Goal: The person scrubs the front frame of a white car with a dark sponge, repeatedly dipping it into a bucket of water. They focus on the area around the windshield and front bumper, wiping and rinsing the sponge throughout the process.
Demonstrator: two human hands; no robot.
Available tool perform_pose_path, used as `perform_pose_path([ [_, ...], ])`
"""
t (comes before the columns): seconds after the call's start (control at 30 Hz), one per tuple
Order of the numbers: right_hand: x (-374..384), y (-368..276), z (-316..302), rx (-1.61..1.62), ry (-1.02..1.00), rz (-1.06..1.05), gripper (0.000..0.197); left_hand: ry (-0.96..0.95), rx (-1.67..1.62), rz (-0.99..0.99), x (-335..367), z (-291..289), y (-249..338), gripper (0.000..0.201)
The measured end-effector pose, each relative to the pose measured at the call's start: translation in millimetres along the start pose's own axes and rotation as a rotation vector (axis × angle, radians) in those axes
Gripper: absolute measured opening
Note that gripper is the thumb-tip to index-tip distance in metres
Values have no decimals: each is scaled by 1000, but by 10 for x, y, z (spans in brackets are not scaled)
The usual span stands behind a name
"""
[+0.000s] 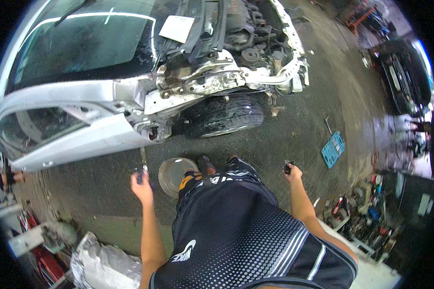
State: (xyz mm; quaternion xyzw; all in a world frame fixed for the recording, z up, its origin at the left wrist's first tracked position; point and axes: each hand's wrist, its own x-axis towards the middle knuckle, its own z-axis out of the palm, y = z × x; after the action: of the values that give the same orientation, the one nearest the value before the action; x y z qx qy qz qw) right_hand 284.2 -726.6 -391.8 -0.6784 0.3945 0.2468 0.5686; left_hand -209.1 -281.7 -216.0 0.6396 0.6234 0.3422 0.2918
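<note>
My left hand (pixel 142 189) is closed around a dark-handled tool (pixel 140 176); a thin light strip rises above it, too small to name. It is held out over the floor, left of a pale round bucket (pixel 168 179) and below the silver car door (pixel 87 142). Out to the right, my right hand (pixel 293 174) closes on a small black object (pixel 287 168) whose kind I cannot make out. Ahead stands the silver car, its front stripped of panels, with the engine bay (pixel 250 36) exposed and the front tyre (pixel 226 115) showing. Neither hand touches the car.
A blue tool case (pixel 333 149) lies on the patterned floor at the right. Cluttered tools and parts (pixel 366 212) fill the lower right. A silver-wrapped bundle (pixel 103 260) lies at the lower left. A white sheet (pixel 177 29) rests by the windscreen; a dark vehicle (pixel 402 77) stands far right.
</note>
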Motion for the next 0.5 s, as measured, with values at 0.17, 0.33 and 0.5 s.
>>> perform_pose_path([
  [0.17, -93, -105, 972, -587, -252, -290, 42, -206, 654, -381, -2138, -788, -984, 29],
  [0.33, -313, -80, 2444, -593, -716, -254, 43, -143, 802, -664, -3555, -1598, -682, 30],
  [0.5, -853, -91, 3212, -620, -707, -343, 68, 145, 714, -693, -4144, -1740, -627, 32],
])
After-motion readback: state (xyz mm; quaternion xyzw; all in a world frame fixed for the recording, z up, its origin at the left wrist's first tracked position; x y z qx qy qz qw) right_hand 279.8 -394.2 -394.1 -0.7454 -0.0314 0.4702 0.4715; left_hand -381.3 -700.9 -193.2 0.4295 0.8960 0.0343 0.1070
